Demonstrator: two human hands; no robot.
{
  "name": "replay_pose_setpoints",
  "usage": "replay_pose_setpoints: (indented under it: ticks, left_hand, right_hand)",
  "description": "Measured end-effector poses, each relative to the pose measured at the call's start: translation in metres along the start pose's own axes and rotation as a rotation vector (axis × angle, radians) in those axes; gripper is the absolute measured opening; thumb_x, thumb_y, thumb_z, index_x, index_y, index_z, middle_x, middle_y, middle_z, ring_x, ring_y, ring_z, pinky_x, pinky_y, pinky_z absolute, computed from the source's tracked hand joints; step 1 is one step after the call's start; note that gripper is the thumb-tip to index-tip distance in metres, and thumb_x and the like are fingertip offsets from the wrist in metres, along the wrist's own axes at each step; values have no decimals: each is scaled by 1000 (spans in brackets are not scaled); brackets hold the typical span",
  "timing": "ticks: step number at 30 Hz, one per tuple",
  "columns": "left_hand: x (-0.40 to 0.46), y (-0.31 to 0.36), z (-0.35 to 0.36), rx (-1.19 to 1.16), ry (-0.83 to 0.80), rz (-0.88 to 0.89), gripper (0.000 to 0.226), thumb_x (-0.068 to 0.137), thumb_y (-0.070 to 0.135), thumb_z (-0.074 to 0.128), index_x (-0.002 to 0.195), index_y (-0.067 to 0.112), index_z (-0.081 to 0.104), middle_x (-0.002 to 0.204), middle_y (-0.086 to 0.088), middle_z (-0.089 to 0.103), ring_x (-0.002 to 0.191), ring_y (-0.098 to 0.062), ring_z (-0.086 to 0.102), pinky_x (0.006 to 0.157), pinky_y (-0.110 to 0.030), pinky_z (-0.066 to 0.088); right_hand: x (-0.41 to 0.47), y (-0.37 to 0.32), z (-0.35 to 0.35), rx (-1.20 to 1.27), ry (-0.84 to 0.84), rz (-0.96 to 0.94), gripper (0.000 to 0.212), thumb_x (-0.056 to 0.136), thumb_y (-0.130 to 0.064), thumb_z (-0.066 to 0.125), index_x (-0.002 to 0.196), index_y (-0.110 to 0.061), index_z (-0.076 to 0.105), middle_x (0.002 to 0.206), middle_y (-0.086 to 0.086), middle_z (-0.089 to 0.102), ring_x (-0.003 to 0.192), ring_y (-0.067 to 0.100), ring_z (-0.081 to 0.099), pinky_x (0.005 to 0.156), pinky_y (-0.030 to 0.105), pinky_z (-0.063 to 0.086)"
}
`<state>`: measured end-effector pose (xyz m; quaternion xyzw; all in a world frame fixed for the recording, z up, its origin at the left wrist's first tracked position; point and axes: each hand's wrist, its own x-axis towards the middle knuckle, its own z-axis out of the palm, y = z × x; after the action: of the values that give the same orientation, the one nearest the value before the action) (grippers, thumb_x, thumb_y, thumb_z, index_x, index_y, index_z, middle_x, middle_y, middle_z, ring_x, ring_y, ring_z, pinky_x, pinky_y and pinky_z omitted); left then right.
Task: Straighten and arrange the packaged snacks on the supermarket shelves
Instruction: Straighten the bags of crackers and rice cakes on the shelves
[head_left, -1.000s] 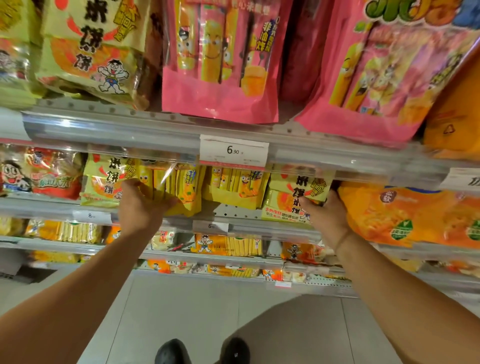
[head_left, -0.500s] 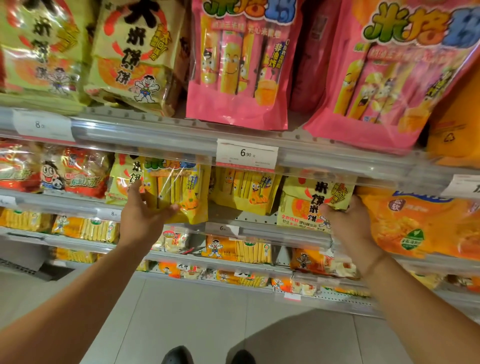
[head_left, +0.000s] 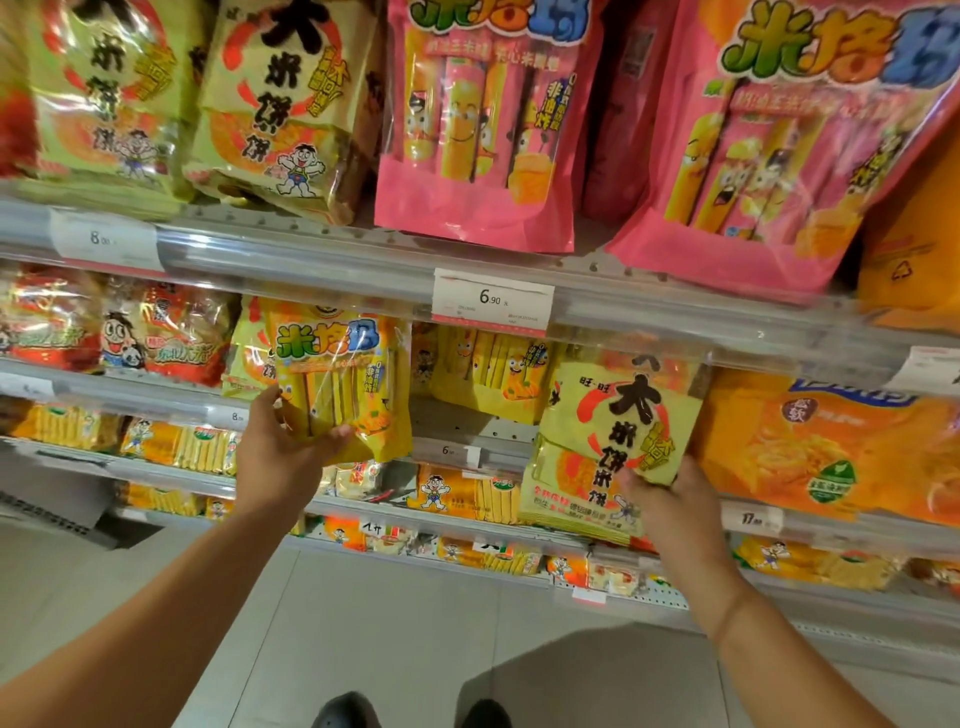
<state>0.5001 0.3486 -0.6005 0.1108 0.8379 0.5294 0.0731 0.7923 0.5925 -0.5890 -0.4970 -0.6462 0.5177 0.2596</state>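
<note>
The left hand (head_left: 283, 454) grips the lower edge of a glossy yellow plastic bag of stick snacks with green and blue lettering (head_left: 340, 387), thumb curled across the bag's front and the fingers hidden behind it, so the bag stands upright above the hand and out in front of the second shelf's lip. The right hand (head_left: 670, 512) holds a pale yellow-green crinkled bag with large black characters inside a red ring (head_left: 621, 439) by its lower right corner; the fingers wrap behind and the thumb lies on the front, the bag rising up and to the left of the hand, its top just beneath the clear plastic rail of the upper grey metal shelf (head_left: 311, 254). Between the two held bags, further yellow stick-snack packs (head_left: 488, 371) sit back on the second shelf. A white price label printed 6.90 (head_left: 492, 306) is clipped to the upper rail above them. On the top shelf stand big pink pouches with cartoon sticks (head_left: 483, 124) and yellow-green rice-cracker bags (head_left: 285, 98); red-and-orange packs (head_left: 124, 332) lie to the left on the second shelf, and a large orange bag (head_left: 831, 447) is just right of the right hand. Lower shelves carry small orange and yellow packets (head_left: 462, 493). Below, pale grey floor tiles (head_left: 395, 629) and the toes of two dark shoes (head_left: 343, 712) show.
</note>
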Motion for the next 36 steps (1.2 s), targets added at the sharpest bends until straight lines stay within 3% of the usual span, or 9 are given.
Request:
replay_pose_setpoints:
  ticks: [12, 15, 20, 22, 25, 28, 31, 33, 36]
  left_hand:
    - [32, -44, -85, -57, 99, -50, 76, 67, 34, 87, 130, 30, 42, 89, 19, 58, 79, 6, 58, 68, -29, 47]
    - [49, -61, -109, -75, 81, -28, 67, 71, 31, 85, 123, 37, 42, 86, 17, 58, 67, 13, 61, 55, -13, 47]
    - [94, -85, -155, -127, -44, -5, 74, 72, 35, 83, 132, 26, 41, 88, 15, 57, 70, 0, 63, 54, -24, 52]
    - [113, -93, -169, -139, -93, 29, 64, 75, 24, 83, 126, 18, 46, 84, 13, 58, 67, 9, 63, 46, -7, 44]
    - [132, -101, -183, -107, -158, 68, 52, 74, 22, 83, 112, 22, 48, 74, 17, 63, 62, 17, 59, 40, -9, 41]
    - [145, -101, -193, -58, -175, 75, 56, 72, 31, 84, 114, 27, 46, 75, 22, 62, 70, 14, 60, 53, -17, 40]
    - [155, -100, -197, -12, -243, 75, 79, 71, 43, 82, 134, 23, 39, 89, 8, 57, 89, -18, 59, 71, -36, 45]
    - [159, -100, -196, 12, -287, 80, 85, 71, 46, 81, 139, 24, 34, 93, 5, 55, 94, -24, 55, 76, -40, 45]
    - [160, -99, -194, 13, -306, 88, 87, 71, 44, 82, 141, 23, 34, 93, 5, 56, 91, -19, 56, 74, -35, 44]
  right_hand:
    - [-26, -33, 99, -65, -62, -44, 26, 81, -24, 76, 97, -31, 57, 89, -19, 65, 79, -5, 57, 59, 21, 38]
    - [-37, -39, 132, -86, -53, -57, 25, 81, -21, 75, 99, -29, 59, 88, -19, 67, 81, -5, 60, 60, 20, 39]
    - [-58, -51, 192, -115, 23, -23, 27, 81, -15, 76, 99, -24, 58, 89, -18, 65, 88, 5, 61, 66, 18, 40]
    - [-67, -58, 215, -136, 71, -7, 42, 81, -17, 76, 117, -18, 54, 94, -25, 51, 89, 3, 53, 78, 19, 39]
    - [-72, -69, 242, -35, 98, 49, 79, 83, -18, 76, 148, -12, 30, 121, -14, 40, 112, 6, 40, 95, 24, 29]
    - [-74, -78, 255, -138, 151, 88, 74, 82, -23, 76, 144, -15, 35, 133, -7, 49, 117, 14, 48, 95, 25, 32]
    - [-70, -93, 259, -209, 177, 137, 58, 82, -30, 75, 131, -24, 44, 128, -5, 54, 107, 14, 52, 95, 32, 39]
    - [-63, -102, 256, -329, 181, 173, 81, 82, -39, 74, 146, -22, 27, 148, 7, 40, 127, 30, 46, 103, 44, 41]
    - [-49, -111, 250, -300, 220, 103, 94, 80, -32, 78, 151, -15, 19, 154, 11, 31, 137, 32, 37, 105, 35, 36]
